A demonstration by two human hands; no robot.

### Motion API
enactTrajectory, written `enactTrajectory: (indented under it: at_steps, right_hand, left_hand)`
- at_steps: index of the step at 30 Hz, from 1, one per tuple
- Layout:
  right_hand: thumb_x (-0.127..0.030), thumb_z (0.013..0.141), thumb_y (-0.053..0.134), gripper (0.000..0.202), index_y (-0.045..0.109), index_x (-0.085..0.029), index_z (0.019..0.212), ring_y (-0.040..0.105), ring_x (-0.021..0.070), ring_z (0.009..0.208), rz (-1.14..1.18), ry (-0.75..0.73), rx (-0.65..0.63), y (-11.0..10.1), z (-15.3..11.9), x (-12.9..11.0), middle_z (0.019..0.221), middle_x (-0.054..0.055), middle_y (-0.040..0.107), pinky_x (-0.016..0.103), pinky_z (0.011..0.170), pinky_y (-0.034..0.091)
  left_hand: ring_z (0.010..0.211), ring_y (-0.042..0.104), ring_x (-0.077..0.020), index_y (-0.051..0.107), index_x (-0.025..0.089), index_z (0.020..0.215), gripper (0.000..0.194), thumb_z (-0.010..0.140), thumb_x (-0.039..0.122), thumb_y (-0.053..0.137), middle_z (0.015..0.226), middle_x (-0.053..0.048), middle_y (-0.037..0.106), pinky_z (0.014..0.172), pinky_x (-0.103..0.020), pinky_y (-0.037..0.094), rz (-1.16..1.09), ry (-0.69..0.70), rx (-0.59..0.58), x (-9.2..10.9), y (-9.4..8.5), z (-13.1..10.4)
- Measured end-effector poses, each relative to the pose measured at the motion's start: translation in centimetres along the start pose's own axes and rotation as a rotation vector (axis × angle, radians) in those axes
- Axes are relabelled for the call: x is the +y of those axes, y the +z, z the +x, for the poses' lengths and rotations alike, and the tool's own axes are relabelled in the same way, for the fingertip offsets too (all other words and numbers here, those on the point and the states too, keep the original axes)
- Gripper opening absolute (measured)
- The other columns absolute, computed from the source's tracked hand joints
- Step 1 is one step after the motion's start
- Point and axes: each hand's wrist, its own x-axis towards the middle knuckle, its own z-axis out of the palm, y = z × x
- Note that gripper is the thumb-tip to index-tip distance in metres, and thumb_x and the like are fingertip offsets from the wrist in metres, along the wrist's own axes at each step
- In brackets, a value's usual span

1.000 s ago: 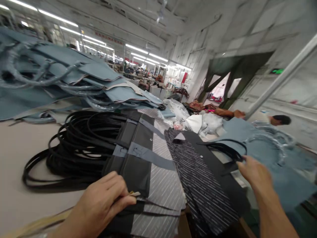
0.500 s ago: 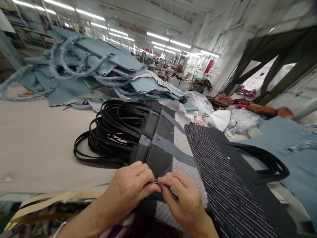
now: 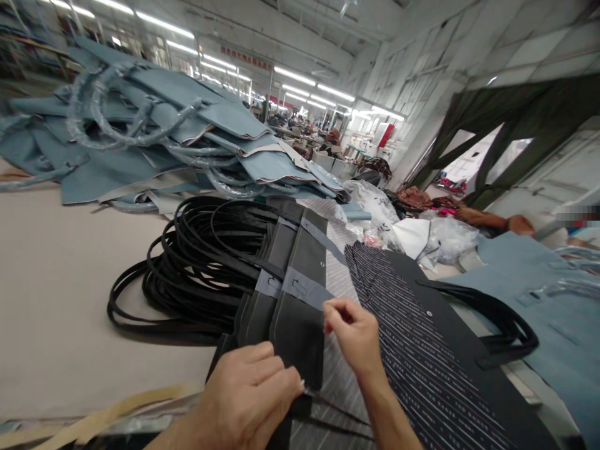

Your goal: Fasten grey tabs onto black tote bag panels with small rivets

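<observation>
Closed in a pinch, my left hand [image 3: 255,390] is low in the centre, over the lower edge of a stack of black panels [image 3: 297,331]. Something small and pale shows at its fingertips, too small to name. My right hand [image 3: 354,328] is higher and to the right, fingers curled together beside a grey strip [image 3: 304,289] on the top panel; what it holds, if anything, is hidden. Many black looped straps [image 3: 187,275] spread left from the stack. To the right lies black striped lining [image 3: 407,337] beside a black panel with handles [image 3: 501,312].
Light-blue bag pieces with wrapped handles [image 3: 154,125] are heaped at the back left. Clear plastic bags [image 3: 375,206] lie behind the stack. More blue material [image 3: 525,269] is at the right. A tan strip [image 3: 112,412] runs along the near left table edge.
My hands have moved apart. The right one has gone up and slightly right to the grey strip, the left one slightly down. The camera view has shifted a little.
</observation>
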Motion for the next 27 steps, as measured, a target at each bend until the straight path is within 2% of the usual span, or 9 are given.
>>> enactTrajectory:
  at_steps: [2,3,6,9,14,19,27]
  right_hand:
    - [-0.043,0.073,0.075,0.028,0.073,-0.016,0.073,0.060,0.0138,0.051,0.165,0.212,0.003,-0.6,3.3,2.4,0.057,0.001,0.064,0.025,0.052,0.053]
    - [-0.048,0.069,0.077,0.034,0.073,-0.015,0.073,0.060,0.0142,0.051,0.221,0.264,-0.001,-0.8,4.9,3.5,0.058,0.002,0.065,0.026,0.051,0.053]
    - [-0.055,0.060,0.081,0.043,0.071,-0.014,0.070,0.060,0.0137,0.052,0.258,0.283,-0.012,-0.8,8.8,5.7,0.059,0.003,0.064,0.025,0.047,0.052]
    - [-0.054,0.058,0.083,0.043,0.070,-0.014,0.067,0.057,0.0114,0.050,0.254,0.279,-0.033,-0.1,11.1,6.6,0.059,0.003,0.063,0.021,0.043,0.047]
    - [-0.047,0.059,0.082,0.036,0.072,-0.013,0.068,0.056,0.0108,0.049,0.204,0.278,-0.088,0.5,12.7,6.8,0.059,0.002,0.064,0.019,0.039,0.042]
    - [-0.043,0.060,0.079,0.032,0.071,-0.013,0.067,0.055,0.0099,0.047,0.151,0.290,-0.162,0.9,13.4,6.7,0.059,0.001,0.063,0.018,0.038,0.041]
    - [-0.039,0.059,0.084,0.034,0.061,-0.016,0.069,0.054,0.0097,0.043,0.058,0.427,-0.230,1.8,14.0,7.8,0.055,-0.001,0.060,0.020,0.038,0.046]
  left_hand:
    - [0.065,0.052,-0.0151,0.058,0.019,0.086,0.024,0.103,0.015,0.042,0.074,0.000,0.061,0.060,-0.028,0.040,0.033,-0.046,0.015,-0.8,0.7,-0.3]
    - [0.069,0.055,-0.0152,0.059,0.019,0.088,0.023,0.104,0.017,0.042,0.079,-0.001,0.063,0.062,-0.027,0.043,0.058,-0.076,0.022,-1.2,1.1,-0.6]
    - [0.075,0.060,-0.0151,0.060,0.020,0.090,0.023,0.104,0.018,0.042,0.087,-0.002,0.066,0.067,-0.025,0.047,0.096,-0.123,0.015,-2.6,2.3,-1.6]
    - [0.075,0.060,-0.0147,0.061,0.021,0.092,0.023,0.103,0.016,0.041,0.088,-0.002,0.067,0.068,-0.024,0.049,0.076,-0.112,0.077,-3.4,3.0,-2.3]
    - [0.073,0.062,-0.0133,0.063,0.021,0.093,0.023,0.102,0.015,0.043,0.088,-0.001,0.070,0.068,-0.022,0.050,0.094,-0.079,0.115,-3.9,3.3,-2.7]
    - [0.068,0.063,-0.0127,0.064,0.023,0.091,0.030,0.104,0.018,0.038,0.082,0.000,0.071,0.068,-0.023,0.050,0.134,-0.072,0.235,-4.3,4.3,-3.3]
    - [0.068,0.063,-0.0131,0.064,0.023,0.091,0.029,0.103,0.017,0.039,0.083,0.001,0.071,0.067,-0.024,0.049,0.141,-0.077,0.247,-4.4,4.6,-3.3]
